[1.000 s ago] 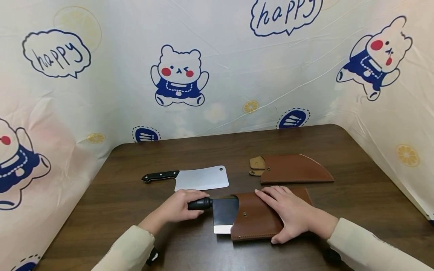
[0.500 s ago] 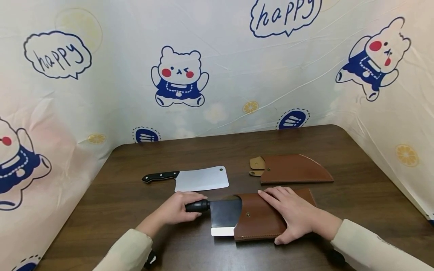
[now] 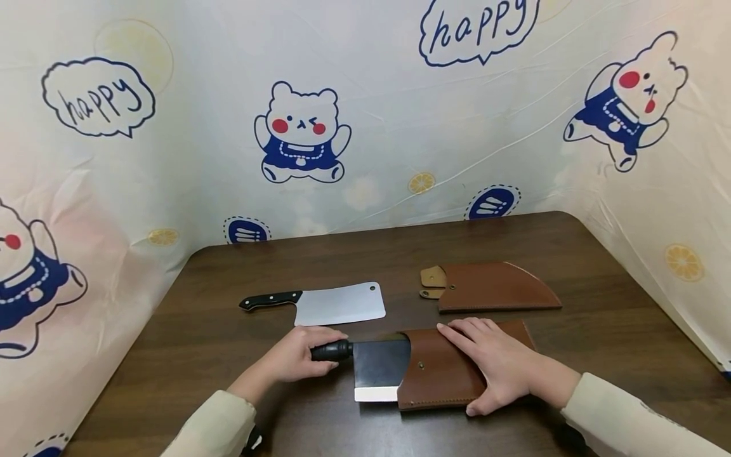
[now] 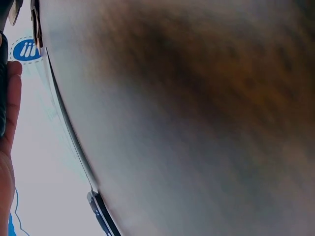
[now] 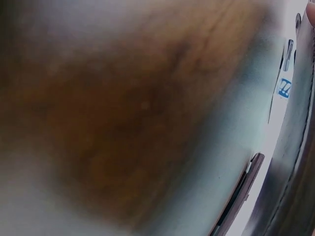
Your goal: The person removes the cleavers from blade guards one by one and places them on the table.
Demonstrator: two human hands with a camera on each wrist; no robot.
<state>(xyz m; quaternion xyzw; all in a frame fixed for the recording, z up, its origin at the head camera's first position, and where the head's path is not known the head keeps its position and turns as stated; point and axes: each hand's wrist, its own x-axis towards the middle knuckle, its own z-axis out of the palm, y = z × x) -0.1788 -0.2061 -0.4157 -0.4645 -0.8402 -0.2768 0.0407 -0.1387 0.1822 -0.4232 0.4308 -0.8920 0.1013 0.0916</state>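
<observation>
My left hand (image 3: 294, 352) grips the black handle (image 3: 332, 350) of a cleaver whose dark blade (image 3: 378, 363) has a bright edge band facing me. The rest of that blade is hidden inside a brown leather sheath (image 3: 440, 371) with a metal snap stud. Across the sheath lies my right hand (image 3: 499, 365), its fingertips at the far edge and its thumb at the near edge. In the left wrist view the left-hand fingers (image 4: 14, 98) lie beside the black handle (image 4: 2, 93). The right wrist view catches the stitched sheath (image 5: 295, 162) close up.
Behind the left hand a second cleaver (image 3: 341, 303) lies flat, its riveted black handle (image 3: 271, 299) to the left. A second brown sheath (image 3: 497, 285) with tan straps lies at the back right. A printed cloth (image 3: 377, 139) surrounds the brown wooden table (image 3: 228, 270).
The cleaver has shifted slightly left with my left hand, while the sheath has slid right under my right hand. A longer stretch of blade now shows. The head view has tilted up a little.
</observation>
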